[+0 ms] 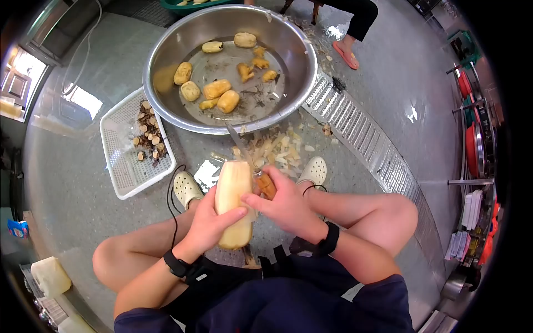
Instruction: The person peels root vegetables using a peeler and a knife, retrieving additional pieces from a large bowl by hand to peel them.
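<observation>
In the middle of the view, my left hand (214, 217) is closed round a long, pale peeled root (234, 191), which stands nearly upright between my knees. My right hand (284, 204) grips the wooden handle of a knife (265, 183); its blade points up and away, along the right side of the root's top end. The right thumb rests against the root's right side. Beyond both hands lies a scatter of pale peelings (280, 149) on the floor, in front of a large metal basin (222, 129) holding several yellowish root pieces (216, 89).
A white basket (126, 186) with brown scraps and cut ends sits left of the basin. A metal drain grate (361, 133) runs along the right. Another person's sandalled foot (346, 53) is beyond the basin's right side. Shelves stand at the far right; a plastic jug (51, 276) is at lower left.
</observation>
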The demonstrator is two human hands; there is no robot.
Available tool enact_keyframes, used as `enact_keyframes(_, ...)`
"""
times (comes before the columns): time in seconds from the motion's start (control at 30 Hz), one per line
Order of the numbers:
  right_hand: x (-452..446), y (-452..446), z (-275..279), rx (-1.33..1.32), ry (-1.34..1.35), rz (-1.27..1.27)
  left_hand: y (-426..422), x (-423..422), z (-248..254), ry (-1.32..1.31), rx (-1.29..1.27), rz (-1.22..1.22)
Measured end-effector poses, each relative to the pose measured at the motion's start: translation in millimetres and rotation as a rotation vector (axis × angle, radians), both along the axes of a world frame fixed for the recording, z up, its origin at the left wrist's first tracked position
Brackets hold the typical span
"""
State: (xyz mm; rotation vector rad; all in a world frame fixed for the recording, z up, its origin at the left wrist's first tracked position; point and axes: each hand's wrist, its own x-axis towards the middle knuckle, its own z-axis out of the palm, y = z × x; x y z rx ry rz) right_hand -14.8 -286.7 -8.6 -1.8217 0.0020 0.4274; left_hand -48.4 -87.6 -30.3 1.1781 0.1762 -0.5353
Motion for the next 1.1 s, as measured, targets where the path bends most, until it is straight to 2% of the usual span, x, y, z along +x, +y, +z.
enact_keyframes(0.17,-3,4,-10,0.018,-0.051,-0.046,-3,0,1,-0.073,0.231,0.022)
enact_keyframes(0.33,12,-10,-26,0.070,0.038,-0.090,6,2,-12,0.066,0.124,0.154)
enact_keyframes(0.43,22,-26,-4,0.315,0.257,-0.194,17,5,-18,0.125,0.118,0.212)
enact_keyframes(0.53,25,-37,-10,0.289,0.313,-0.275,21,6,-18,0.192,0.070,0.268)
enact_keyframes(0.63,28,-39,-12,0.225,0.237,-0.277,21,9,-16,0.228,0.025,0.294)
enact_keyframes(0.73,29,-38,-22,0.062,-0.017,-0.211,21,9,-17,0.226,0.042,0.290)
enact_keyframes(0.9,27,-33,-16,0.111,-0.048,-0.240,21,9,-17,0.198,0.077,0.267)
enact_keyframes(1.03,25,-34,-20,-0.053,-0.368,-0.116,24,8,-18,0.203,0.031,0.283)
enact_keyframes(1.1,24,-34,-22,-0.017,-0.419,-0.116,25,8,-17,0.206,0.027,0.291)
